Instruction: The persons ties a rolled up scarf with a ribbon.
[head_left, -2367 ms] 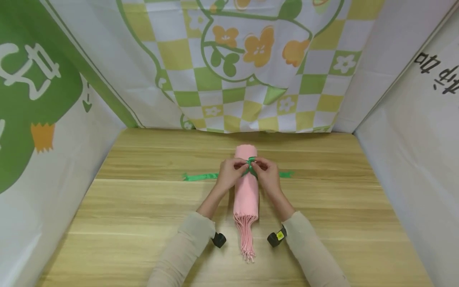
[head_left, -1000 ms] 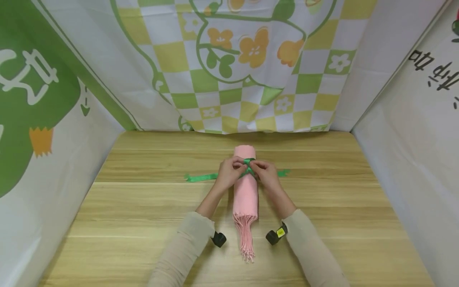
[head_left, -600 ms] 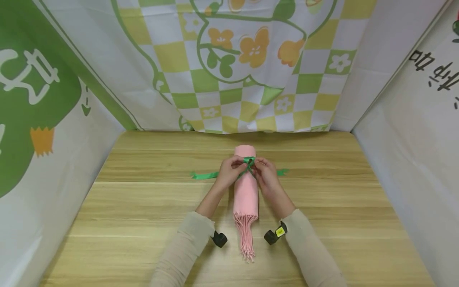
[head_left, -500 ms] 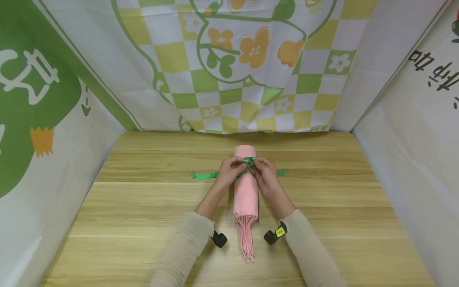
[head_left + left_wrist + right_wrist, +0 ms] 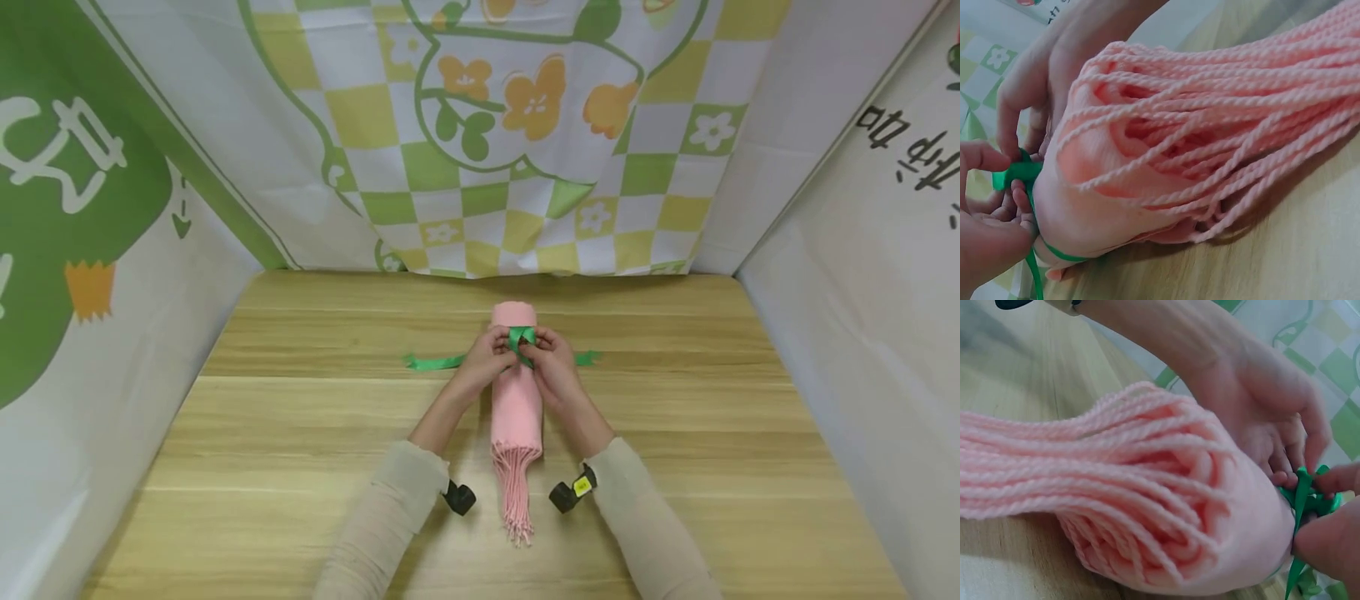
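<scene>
A pink rolled scarf (image 5: 516, 408) lies lengthwise on the table, its twisted fringe (image 5: 514, 500) toward the person. A green ribbon (image 5: 521, 335) goes round its upper half and is looped on top. From the left, my left hand (image 5: 483, 362) pinches the loop; my right hand (image 5: 557, 367) pinches it from the right. Fingers of both hands meet at the ribbon (image 5: 1017, 174) in the left wrist view. In the right wrist view, a narrow ribbon strand (image 5: 1300, 500) hangs beside the right thumb. Fingers partly hide the crossing, so I cannot tell how it is knotted.
Ribbon tails with notched ends stretch out on the wooden table (image 5: 300, 467): the left tail (image 5: 435, 363) and the right tail (image 5: 588, 357). A checked, flowered cloth (image 5: 487, 200) hangs at the back edge. Printed panels stand on both sides.
The ribbon's left tail has drawn inward, toward the scarf. Between my hands the loop has changed shape, and a broader face of ribbon now shows. My fingers have shifted slightly; the scarf has stayed in place.
</scene>
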`<action>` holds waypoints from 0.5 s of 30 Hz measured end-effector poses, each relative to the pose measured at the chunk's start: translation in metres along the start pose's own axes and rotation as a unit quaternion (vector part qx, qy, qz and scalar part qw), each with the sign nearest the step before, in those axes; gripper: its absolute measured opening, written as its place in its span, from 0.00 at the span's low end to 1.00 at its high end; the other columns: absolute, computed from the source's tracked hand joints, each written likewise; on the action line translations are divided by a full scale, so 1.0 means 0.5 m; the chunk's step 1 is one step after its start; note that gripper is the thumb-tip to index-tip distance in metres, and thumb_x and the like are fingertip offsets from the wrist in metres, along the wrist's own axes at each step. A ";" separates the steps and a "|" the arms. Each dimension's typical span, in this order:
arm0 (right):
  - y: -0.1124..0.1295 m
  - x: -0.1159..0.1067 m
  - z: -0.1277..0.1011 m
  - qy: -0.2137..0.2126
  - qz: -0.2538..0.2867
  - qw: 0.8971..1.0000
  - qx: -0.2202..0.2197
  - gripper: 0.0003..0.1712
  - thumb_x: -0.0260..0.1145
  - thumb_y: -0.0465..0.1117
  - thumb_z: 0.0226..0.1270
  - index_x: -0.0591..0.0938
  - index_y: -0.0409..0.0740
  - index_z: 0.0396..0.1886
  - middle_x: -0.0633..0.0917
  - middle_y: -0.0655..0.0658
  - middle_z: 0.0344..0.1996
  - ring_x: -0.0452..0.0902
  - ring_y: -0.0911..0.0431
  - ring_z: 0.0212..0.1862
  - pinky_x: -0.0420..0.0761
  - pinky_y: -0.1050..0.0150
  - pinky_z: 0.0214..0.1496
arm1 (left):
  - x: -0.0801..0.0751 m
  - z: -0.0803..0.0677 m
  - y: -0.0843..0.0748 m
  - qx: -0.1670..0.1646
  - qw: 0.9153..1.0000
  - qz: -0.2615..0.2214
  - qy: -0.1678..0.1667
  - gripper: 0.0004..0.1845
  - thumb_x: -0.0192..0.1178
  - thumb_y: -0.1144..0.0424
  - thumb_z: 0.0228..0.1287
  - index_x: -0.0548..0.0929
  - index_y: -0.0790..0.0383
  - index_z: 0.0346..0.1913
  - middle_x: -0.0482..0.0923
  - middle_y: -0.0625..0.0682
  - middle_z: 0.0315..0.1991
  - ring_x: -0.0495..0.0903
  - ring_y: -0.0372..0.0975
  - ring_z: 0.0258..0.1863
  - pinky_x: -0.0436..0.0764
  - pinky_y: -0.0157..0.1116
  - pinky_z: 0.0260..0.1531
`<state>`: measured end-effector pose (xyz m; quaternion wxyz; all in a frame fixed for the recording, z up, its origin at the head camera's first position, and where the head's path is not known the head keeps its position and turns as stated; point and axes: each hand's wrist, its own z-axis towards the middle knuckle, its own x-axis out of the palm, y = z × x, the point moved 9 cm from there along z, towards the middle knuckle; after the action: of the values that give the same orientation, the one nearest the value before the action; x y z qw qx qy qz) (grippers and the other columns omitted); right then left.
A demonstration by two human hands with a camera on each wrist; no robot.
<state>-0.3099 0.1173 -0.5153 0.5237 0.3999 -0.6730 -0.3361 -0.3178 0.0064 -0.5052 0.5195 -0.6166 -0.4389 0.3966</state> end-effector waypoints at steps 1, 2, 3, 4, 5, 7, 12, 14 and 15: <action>0.001 -0.002 0.000 -0.011 -0.011 1.000 -0.002 0.13 0.57 0.20 0.64 0.74 0.33 0.46 0.77 0.47 0.36 0.75 0.61 0.40 0.80 0.75 0.43 | 0.001 -0.001 -0.002 0.001 1.000 0.008 -0.004 0.18 0.55 0.75 0.64 0.74 0.73 0.57 0.79 0.57 0.45 0.76 0.38 0.41 0.76 0.27 0.40; 0.001 -0.003 -0.001 -0.021 -0.021 1.000 -0.003 0.11 0.58 0.21 0.65 0.75 0.32 0.46 0.78 0.48 0.35 0.76 0.61 0.40 0.81 0.75 0.42 | 0.001 -0.002 -0.004 0.004 1.000 0.021 -0.012 0.18 0.57 0.75 0.64 0.74 0.72 0.57 0.79 0.59 0.46 0.76 0.38 0.43 0.77 0.27 0.40; 0.002 -0.004 -0.001 -0.031 -0.028 0.999 -0.005 0.10 0.59 0.23 0.66 0.75 0.32 0.46 0.78 0.48 0.34 0.77 0.61 0.39 0.81 0.75 0.41 | 0.000 -0.002 -0.004 0.004 0.999 0.029 -0.023 0.17 0.58 0.74 0.64 0.74 0.71 0.56 0.79 0.59 0.46 0.76 0.39 0.43 0.76 0.27 0.40; 0.003 -0.004 -0.003 -0.039 -0.036 0.999 -0.007 0.09 0.60 0.25 0.67 0.76 0.32 0.45 0.79 0.48 0.34 0.78 0.61 0.37 0.81 0.74 0.40 | -0.001 -0.002 -0.004 0.005 0.999 0.035 -0.035 0.16 0.58 0.73 0.64 0.75 0.71 0.54 0.80 0.59 0.45 0.76 0.40 0.43 0.76 0.27 0.40; 0.003 -0.005 -0.004 -0.046 -0.041 0.998 -0.009 0.08 0.60 0.27 0.68 0.77 0.31 0.45 0.79 0.49 0.33 0.79 0.62 0.36 0.82 0.74 0.39 | -0.003 -0.003 -0.005 0.006 0.998 0.042 -0.050 0.13 0.59 0.72 0.64 0.76 0.70 0.51 0.80 0.58 0.43 0.76 0.40 0.43 0.76 0.28 0.39; 0.005 -0.008 -0.006 -0.060 -0.055 0.997 -0.015 0.09 0.59 0.30 0.70 0.79 0.30 0.47 0.80 0.49 0.33 0.79 0.62 0.34 0.81 0.74 0.38 | -0.007 -0.004 -0.006 0.009 0.996 0.052 -0.077 0.09 0.60 0.71 0.63 0.76 0.68 0.45 0.77 0.55 0.39 0.74 0.40 0.41 0.74 0.29 0.38; 0.012 -0.017 -0.011 -0.091 -0.073 0.993 -0.029 0.14 0.58 0.34 0.74 0.80 0.28 0.50 0.79 0.50 0.32 0.76 0.64 0.31 0.78 0.74 0.34 | -0.016 -0.009 -0.008 0.004 0.989 0.077 -0.126 0.06 0.60 0.67 0.62 0.75 0.65 0.38 0.74 0.52 0.37 0.73 0.41 0.40 0.74 0.31 0.36; 0.014 -0.020 -0.012 -0.098 -0.071 0.992 -0.030 0.13 0.57 0.35 0.74 0.80 0.29 0.49 0.78 0.50 0.31 0.75 0.63 0.31 0.78 0.74 0.33 | -0.018 -0.010 -0.006 -0.004 0.989 0.075 -0.131 0.06 0.57 0.67 0.64 0.76 0.66 0.42 0.77 0.55 0.40 0.75 0.42 0.41 0.76 0.33 0.38; 0.016 -0.021 -0.011 -0.098 -0.067 0.992 -0.031 0.12 0.56 0.35 0.74 0.81 0.31 0.47 0.78 0.50 0.31 0.75 0.63 0.31 0.77 0.74 0.34 | -0.019 -0.010 -0.004 -0.007 0.989 0.072 -0.130 0.07 0.56 0.67 0.66 0.76 0.67 0.44 0.78 0.57 0.42 0.76 0.43 0.43 0.77 0.33 0.39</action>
<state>-0.3046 0.1299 -0.5117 0.4433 0.3928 -0.6821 -0.4288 -0.3161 -0.0038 -0.5020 0.4237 -0.5933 -0.4597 0.5071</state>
